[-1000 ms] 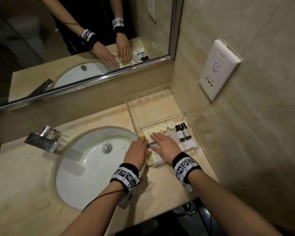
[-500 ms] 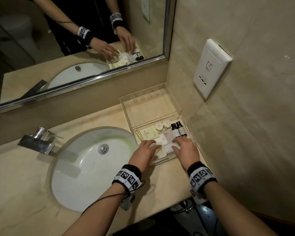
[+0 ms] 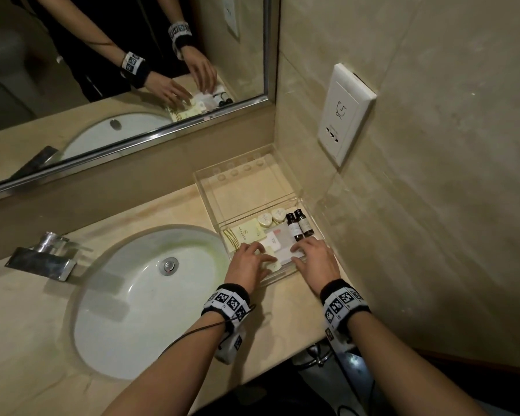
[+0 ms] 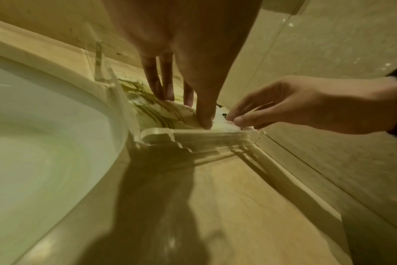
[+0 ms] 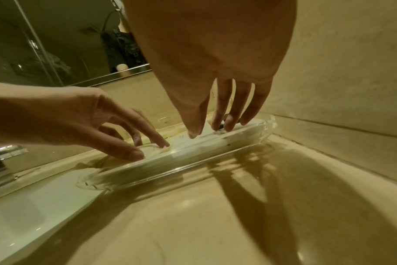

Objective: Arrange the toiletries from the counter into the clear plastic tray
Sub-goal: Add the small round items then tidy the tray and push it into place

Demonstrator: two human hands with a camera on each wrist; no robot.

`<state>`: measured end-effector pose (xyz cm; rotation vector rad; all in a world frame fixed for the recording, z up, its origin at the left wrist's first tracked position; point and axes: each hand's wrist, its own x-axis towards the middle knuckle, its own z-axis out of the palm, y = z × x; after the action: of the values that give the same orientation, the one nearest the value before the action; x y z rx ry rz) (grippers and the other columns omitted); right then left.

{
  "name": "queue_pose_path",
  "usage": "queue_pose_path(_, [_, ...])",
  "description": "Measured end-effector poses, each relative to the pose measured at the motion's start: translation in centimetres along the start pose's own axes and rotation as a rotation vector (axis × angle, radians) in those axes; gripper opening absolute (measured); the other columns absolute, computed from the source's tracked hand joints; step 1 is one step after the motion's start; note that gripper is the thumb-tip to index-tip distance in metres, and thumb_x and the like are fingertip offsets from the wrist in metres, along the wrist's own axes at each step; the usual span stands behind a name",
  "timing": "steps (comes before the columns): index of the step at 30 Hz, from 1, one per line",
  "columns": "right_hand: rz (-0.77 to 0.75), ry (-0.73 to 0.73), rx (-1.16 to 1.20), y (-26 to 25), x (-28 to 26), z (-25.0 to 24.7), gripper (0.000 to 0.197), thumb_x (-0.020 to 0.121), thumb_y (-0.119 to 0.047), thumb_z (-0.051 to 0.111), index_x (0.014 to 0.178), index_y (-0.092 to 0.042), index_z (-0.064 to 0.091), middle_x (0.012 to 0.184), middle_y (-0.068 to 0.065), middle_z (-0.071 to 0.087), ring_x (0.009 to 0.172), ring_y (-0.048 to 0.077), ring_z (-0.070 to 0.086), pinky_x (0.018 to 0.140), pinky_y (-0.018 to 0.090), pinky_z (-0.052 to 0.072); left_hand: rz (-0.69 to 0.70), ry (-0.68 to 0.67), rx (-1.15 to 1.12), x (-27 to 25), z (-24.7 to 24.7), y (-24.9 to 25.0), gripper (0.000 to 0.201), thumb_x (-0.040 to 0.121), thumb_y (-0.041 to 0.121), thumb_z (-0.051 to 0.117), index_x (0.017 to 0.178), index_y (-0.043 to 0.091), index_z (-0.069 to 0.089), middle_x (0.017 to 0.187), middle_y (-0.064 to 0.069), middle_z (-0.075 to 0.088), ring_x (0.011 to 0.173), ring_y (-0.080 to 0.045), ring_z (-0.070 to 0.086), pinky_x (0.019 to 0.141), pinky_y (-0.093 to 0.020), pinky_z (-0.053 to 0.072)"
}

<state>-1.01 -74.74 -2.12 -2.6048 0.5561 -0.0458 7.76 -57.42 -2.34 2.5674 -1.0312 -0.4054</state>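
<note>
The clear plastic tray (image 3: 206,187) stands in the counter's back right corner. Its near compartment holds two dark bottles (image 3: 299,226), two round soaps (image 3: 272,217), a yellow-striped packet (image 3: 243,234) and white packets (image 3: 278,246). My left hand (image 3: 263,256) reaches over the tray's near wall (image 4: 193,136), and its straight fingers (image 4: 162,89) press the striped packet. My right hand (image 3: 297,254) is just right of it, with straight fingertips (image 5: 224,125) resting on a white packet below the bottles. Neither hand lifts anything. The packets under the palms are hidden.
A white sink basin (image 3: 138,295) with a chrome faucet (image 3: 42,259) lies left of the tray. A mirror (image 3: 117,70) runs along the back. The tiled side wall with a socket plate (image 3: 342,115) is close on the right. The counter's front edge (image 3: 282,355) is near my wrists.
My right hand slid from the tray's near left to its right side below the bottles. My left hand stayed on the striped packet. The white packets shifted a little.
</note>
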Motion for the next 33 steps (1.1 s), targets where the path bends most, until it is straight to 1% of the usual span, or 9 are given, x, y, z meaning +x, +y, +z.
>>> queue_pose_path(4, [0.014,0.042,0.062,0.1,-0.2,-0.6,0.021,0.085,-0.022,0.07,0.106,-0.023,0.065,0.113,-0.004,0.064,0.103,0.016,0.057,0.091,0.035,0.05,-0.013,0.081,-0.119,-0.6,-0.9,-0.7,0.028,0.084,0.032,0.066,0.112,0.032,0.067,0.119,0.004,0.057,0.108,-0.016,0.046,0.094,-0.028,0.041])
queue_pose_path(8, [0.121,0.051,0.168,0.2,-0.8,-1.1,0.01,0.088,-0.022,0.068,0.095,-0.02,0.062,0.096,-0.006,0.063,0.085,0.012,0.061,0.075,0.027,0.054,-0.165,0.219,-0.276,-2.5,-1.6,-2.4,0.019,0.083,0.025,0.069,0.1,0.02,0.064,0.104,0.004,0.056,0.097,-0.013,0.049,0.085,-0.024,0.042])
queue_pose_path(11, [0.356,0.01,0.296,0.5,-1.2,-0.6,0.013,0.086,-0.024,0.07,0.085,-0.017,0.059,0.081,-0.003,0.065,0.072,0.012,0.062,0.068,0.027,0.052,-0.408,0.275,-0.488,-3.6,-1.3,-3.8,0.019,0.081,0.02,0.071,0.085,0.016,0.052,0.087,-0.003,0.058,0.078,-0.022,0.056,0.071,-0.033,0.049])
queue_pose_path(16, [0.794,-0.155,0.794,1.3,-0.9,1.4,0.025,0.08,-0.024,0.078,0.067,-0.01,0.061,0.068,0.014,0.07,0.057,0.024,0.06,0.069,0.037,0.053,-0.753,0.133,-0.833,-4.9,-0.5,-4.1,0.024,0.085,0.021,0.068,0.096,0.009,0.051,0.083,-0.005,0.059,0.07,-0.023,0.06,0.08,-0.039,0.054])
queue_pose_path(20, [0.852,-0.157,0.78,1.9,-0.6,2.9,0.023,0.077,-0.026,0.077,0.067,-0.006,0.07,0.075,0.015,0.075,0.078,0.032,0.072,0.088,0.047,0.057,-0.783,0.038,-0.995,-5.4,0.5,-4.1,0.026,0.086,0.011,0.065,0.108,0.0,0.058,0.091,-0.018,0.067,0.077,-0.032,0.068,0.087,-0.047,0.056])
queue_pose_path(22, [0.874,-0.098,0.812,1.7,-0.5,2.9,0.021,0.081,-0.021,0.076,0.069,-0.005,0.069,0.077,0.015,0.075,0.082,0.03,0.073,0.088,0.044,0.057,-0.774,0.003,-0.99,-5.4,1.1,-4.1,0.029,0.082,0.009,0.067,0.11,0.001,0.06,0.087,-0.017,0.069,0.079,-0.034,0.069,0.087,-0.049,0.056])
queue_pose_path(27, [0.913,-0.055,1.006,1.4,-0.3,3.1,0.018,0.085,-0.006,0.071,0.098,0.005,0.065,0.091,0.022,0.072,0.07,0.021,0.068,0.073,0.029,0.058,-0.824,-0.013,-1.0,-5.4,1.4,-3.3,0.029,0.083,0.007,0.067,0.11,0.003,0.057,0.082,-0.017,0.071,0.067,-0.026,0.066,0.074,-0.04,0.059])
queue_pose_path(30, [0.911,-0.034,1.036,1.4,-0.4,3.3,0.008,0.086,-0.006,0.069,0.089,-0.003,0.062,0.092,0.018,0.072,0.07,0.018,0.066,0.071,0.027,0.057,-0.873,-0.026,-1.13,-5.3,1.7,-2.9,0.025,0.086,0.001,0.061,0.11,-0.001,0.052,0.079,-0.018,0.073,0.055,-0.019,0.061,0.06,-0.031,0.054])
queue_pose_path(33, [0.884,-0.028,1.017,1.6,-0.4,3.5,0.013,0.087,-0.005,0.068,0.081,-0.012,0.059,0.092,0.015,0.073,0.072,0.017,0.066,0.078,0.029,0.056,-0.901,0.02,-1.225,-5.2,2.1,-2.7,0.025,0.087,-0.003,0.059,0.11,-0.005,0.049,0.08,-0.023,0.072,0.051,-0.02,0.058,0.063,-0.032,0.052])
